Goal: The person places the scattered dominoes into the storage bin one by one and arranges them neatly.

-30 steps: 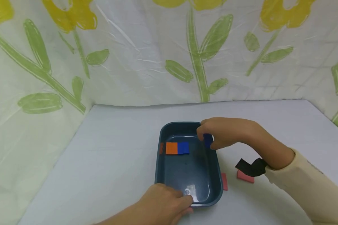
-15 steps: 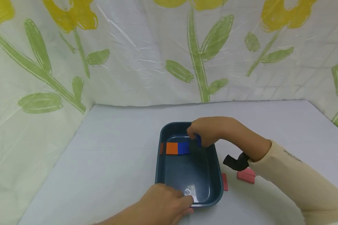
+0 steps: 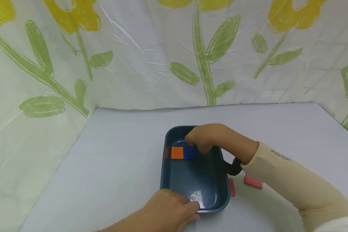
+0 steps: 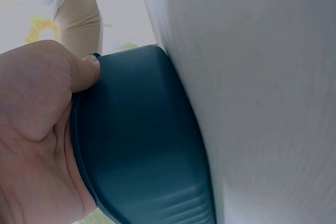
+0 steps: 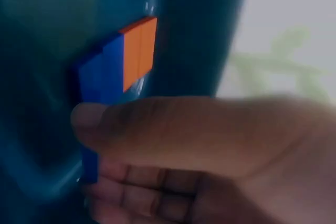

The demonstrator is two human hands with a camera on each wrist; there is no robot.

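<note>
A dark teal plastic tray (image 3: 191,180) stands on the table. My left hand (image 3: 168,209) grips its near rim, thumb over the edge, as the left wrist view confirms. Inside, orange blocks (image 3: 177,153) and blue blocks (image 3: 188,153) lie side by side in a short row from the left wall. Over the far half of the tray reaches my right hand (image 3: 204,138). In the right wrist view it pinches a flat blue block (image 5: 90,169) between thumb and fingers, close to the blue end of the row. The thumb partly hides where they meet.
Beside the tray's right wall lies a pink-red block (image 3: 232,187). Further right, more pink-red blocks (image 3: 253,181) lie partly behind the right forearm. A black strap (image 3: 233,167) hangs from the right wrist. A flower-printed curtain (image 3: 150,64) closes off the back.
My right hand has moved left, from the tray's right edge to the row's blue end, with the blue block in its grip. The left hand and the tray have stayed still.
</note>
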